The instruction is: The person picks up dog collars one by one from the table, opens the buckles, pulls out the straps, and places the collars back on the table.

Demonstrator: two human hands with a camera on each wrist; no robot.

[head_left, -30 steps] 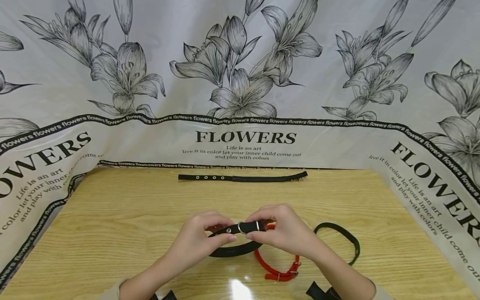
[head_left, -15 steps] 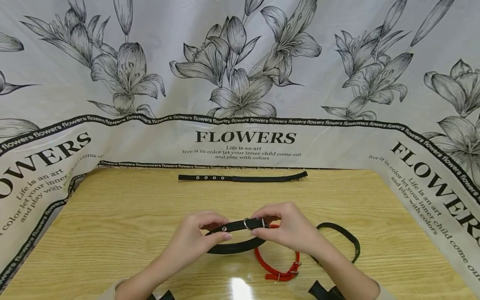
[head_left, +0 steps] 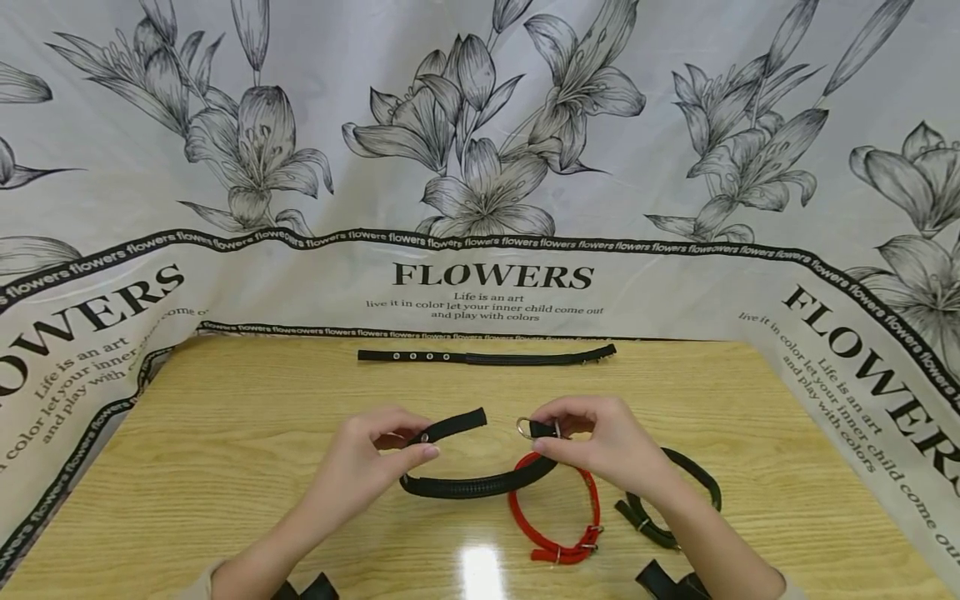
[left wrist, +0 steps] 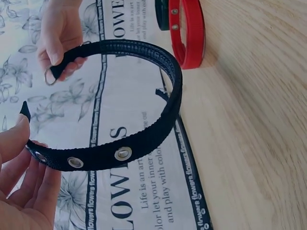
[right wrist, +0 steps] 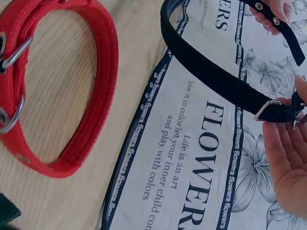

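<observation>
Above the table, both hands hold one black dog collar [head_left: 480,486], bent into an open loop with its two ends apart. My left hand [head_left: 363,454] pinches the eyelet end between thumb and fingers, and the free tip [head_left: 468,418] sticks out to the right. Metal-ringed eyelets [left wrist: 123,153] show along this strap in the left wrist view. At the other end, my right hand [head_left: 600,437] pinches the collar beside its D-ring [head_left: 524,428] and buckle, partly covered by the fingers. A metal loop [right wrist: 267,110] shows there in the right wrist view.
A buckled red collar [head_left: 570,553] lies on the wooden table [head_left: 225,417] below my right hand. Right of it is a dark green collar [head_left: 697,471], partly behind the forearm. Another black collar [head_left: 525,359] lies straight at the back, before a flower-printed cloth [head_left: 480,296].
The strap end has come out of the buckle end, so the loop now stands open. The hands have drawn apart, left hand leftward and right hand rightward.
</observation>
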